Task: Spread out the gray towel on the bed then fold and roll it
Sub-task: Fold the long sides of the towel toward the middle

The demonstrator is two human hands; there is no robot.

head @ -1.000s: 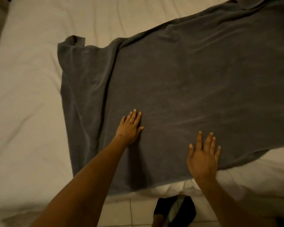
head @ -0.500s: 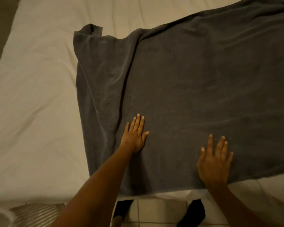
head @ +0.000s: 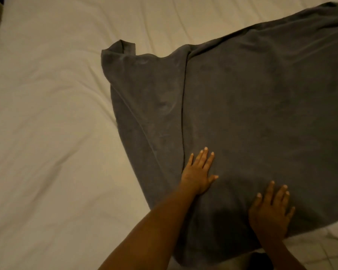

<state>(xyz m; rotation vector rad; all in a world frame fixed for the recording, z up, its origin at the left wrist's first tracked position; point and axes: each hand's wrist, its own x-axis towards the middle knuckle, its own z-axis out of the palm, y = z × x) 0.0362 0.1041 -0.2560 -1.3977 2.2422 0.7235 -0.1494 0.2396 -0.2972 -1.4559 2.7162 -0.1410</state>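
Note:
The gray towel [head: 252,106] lies spread over the white bed [head: 47,133], running off the right edge of the view. A long crease runs down its left part, and its far left corner is curled up. My left hand [head: 198,173] rests flat on the towel, palm down with fingers apart, just right of the crease. Near the towel's front edge, my right hand [head: 269,213] presses flat with spread fingers. Neither hand holds any cloth.
White sheet with soft wrinkles covers the bed to the left and behind the towel. The bed's near edge and a strip of tiled floor [head: 320,254] show at the bottom right. A dark strip lies along the far left edge.
The view has swung left, so the towel and both hands now sit further right in the frame. Both hands stay flat on the towel, close to where they were.

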